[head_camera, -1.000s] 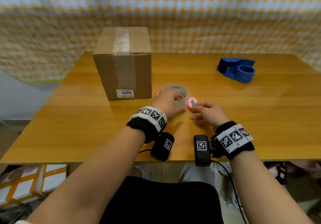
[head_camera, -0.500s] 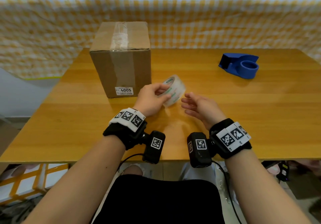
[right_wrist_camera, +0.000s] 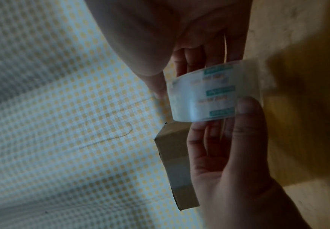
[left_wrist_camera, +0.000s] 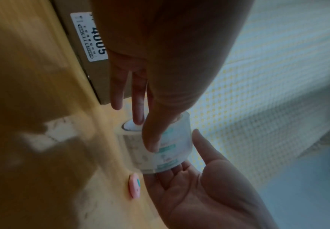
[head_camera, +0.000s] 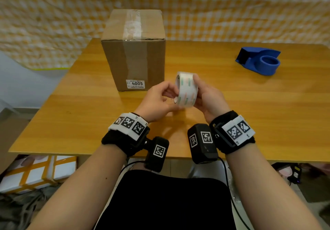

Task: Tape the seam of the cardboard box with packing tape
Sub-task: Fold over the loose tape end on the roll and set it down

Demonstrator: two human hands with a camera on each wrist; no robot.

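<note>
A clear packing tape roll (head_camera: 186, 90) with green print is held on edge above the table, between both hands. My left hand (head_camera: 169, 94) grips its left side, with fingers in the core (left_wrist_camera: 134, 125) and the thumb on the outer face. My right hand (head_camera: 197, 86) cups the right side, thumb over the top and fingers underneath (left_wrist_camera: 172, 175). The cardboard box (head_camera: 134, 51) stands just behind and to the left; old clear tape runs over its top seam (head_camera: 133, 24) and down its front. The right wrist view shows the roll (right_wrist_camera: 209, 93) in front of the box (right_wrist_camera: 178, 162).
A blue tape dispenser (head_camera: 259, 61) sits at the far right of the wooden table (head_camera: 250, 113). A small pink round object (left_wrist_camera: 134, 187) lies on the table under my hands. A checked cloth hangs behind the table.
My left hand lifted the roll off the table and turned it on edge. My right hand left the pink object and came to the roll's right side.
</note>
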